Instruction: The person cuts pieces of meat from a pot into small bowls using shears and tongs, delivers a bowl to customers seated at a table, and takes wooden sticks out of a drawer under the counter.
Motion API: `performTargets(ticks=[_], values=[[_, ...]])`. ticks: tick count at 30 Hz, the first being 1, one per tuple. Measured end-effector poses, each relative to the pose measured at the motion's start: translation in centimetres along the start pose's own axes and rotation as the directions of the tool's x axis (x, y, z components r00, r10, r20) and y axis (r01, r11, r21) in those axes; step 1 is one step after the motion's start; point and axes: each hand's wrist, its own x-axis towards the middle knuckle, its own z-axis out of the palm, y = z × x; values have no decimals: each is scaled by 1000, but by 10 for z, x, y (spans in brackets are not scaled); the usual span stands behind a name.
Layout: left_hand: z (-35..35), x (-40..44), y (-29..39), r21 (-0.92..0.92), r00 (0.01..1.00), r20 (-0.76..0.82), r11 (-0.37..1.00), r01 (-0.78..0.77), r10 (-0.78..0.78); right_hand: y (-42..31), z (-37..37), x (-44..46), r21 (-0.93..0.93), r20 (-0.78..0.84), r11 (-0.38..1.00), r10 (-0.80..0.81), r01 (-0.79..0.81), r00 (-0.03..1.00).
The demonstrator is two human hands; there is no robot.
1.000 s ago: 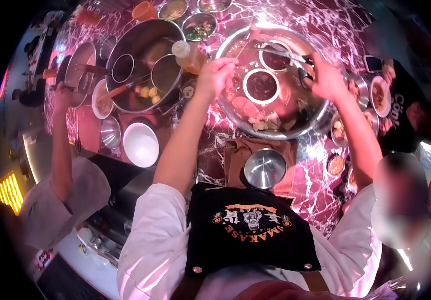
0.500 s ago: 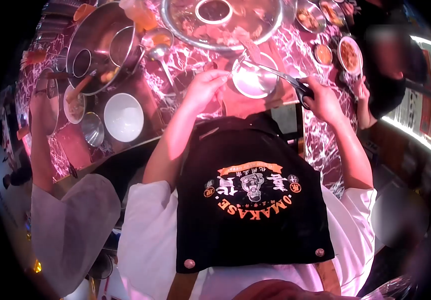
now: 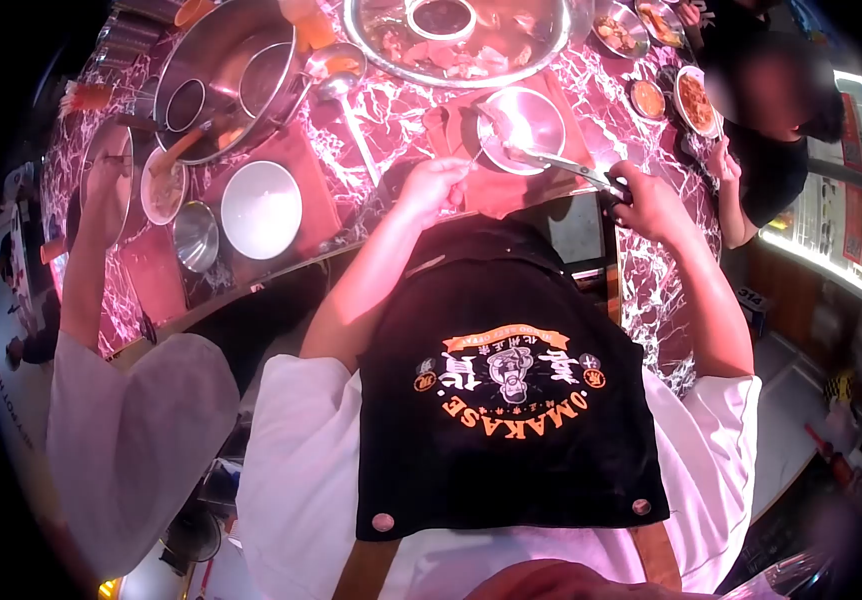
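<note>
Head view: one steel basin (image 3: 451, 84) at twelve o'clock; one steel bowl (image 3: 543, 122) at one; right hand (image 3: 651, 205) curled around one pair of scissors (image 3: 579, 169), blades over the bowl; left hand (image 3: 438, 188), at the bowl's eight o'clock, pinching one thin skewer (image 3: 477, 154).

one pair of black-handled metal scissors (image 3: 589, 174), one long-handled silver ladle (image 3: 337, 86), one black apron (image 3: 506, 455), two brown straps (image 3: 365, 570).
</note>
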Motion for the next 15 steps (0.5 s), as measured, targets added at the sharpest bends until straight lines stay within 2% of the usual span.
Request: performTargets(ticks=[1,4,5,7,9,10,12,14,15], values=[[1,-1,1,-1,1000,0,1000,-9,9,-3,-1,-2,-64,-42,997,-43,40,998],[11,-6,2,28,999,15,999,39,-40,-26,1,8,-13,-104,996,-85,84,991],[12,-3,1,32,999,20,999,36,-37,-23,10,16,-18,-193,992,-128,127,973],[13,0,-3,56,1000,-4,998,6,-6,-15,10,18,-69,-112,995,-73,65,991],[12,3,-4,64,1000,-25,998,-8,9,-8,2,5,-82,-105,997,-20,11,994],[12,3,-4,127,999,-30,991,-32,37,-9,-5,-3,-39,-116,999,-14,10,993],[15,2,-3,193,997,-33,979,-58,66,-18,-15,-8,-65,-116,998,-17,10,993],[19,1,-2,338,993,-55,938,-79,103,-28,-16,-4,-61,-110,998,-7,0,994],[20,0,-3,343,993,-49,936,-81,104,-34,-15,2,-66,-110,998,1,-8,994]])
